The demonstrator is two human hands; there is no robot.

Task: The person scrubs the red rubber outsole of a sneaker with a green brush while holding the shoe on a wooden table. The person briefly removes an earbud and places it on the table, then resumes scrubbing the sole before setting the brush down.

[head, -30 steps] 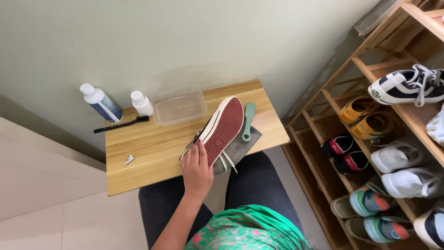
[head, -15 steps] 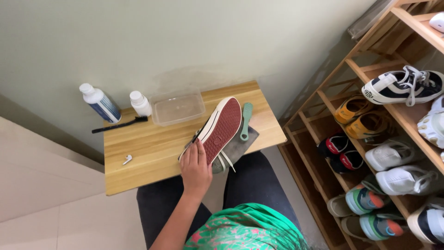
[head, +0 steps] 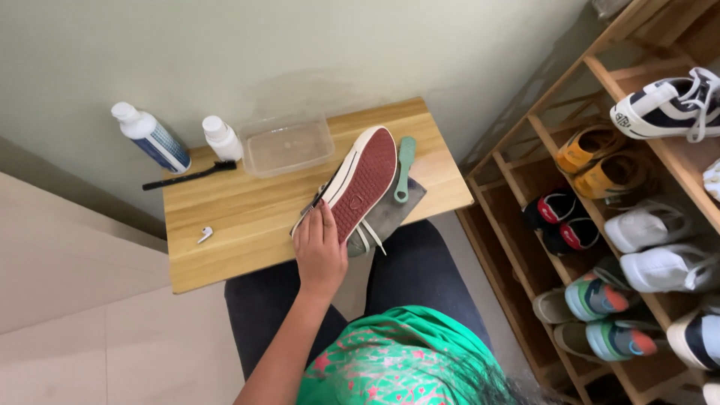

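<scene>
A sneaker (head: 364,176) lies sole up on a small wooden table (head: 240,217); its sole is dark red with a white rim, and white laces hang off the near edge. My left hand (head: 319,251) grips the heel end of the sneaker, fingers pointing away from me. Under the sneaker is a grey cloth (head: 391,212). A green-handled brush (head: 405,166) lies just right of the sole. My right hand is out of sight.
At the table's back stand a blue-and-white bottle (head: 150,137), a small white bottle (head: 223,139) and a clear plastic tub (head: 289,146). A thin black brush (head: 191,176) and a white earbud (head: 204,235) lie at the left. A wooden shoe rack (head: 540,161) holding several shoes stands to the right.
The view has shifted slightly. My left hand stays on the sneaker's heel and nothing on the table has moved.
</scene>
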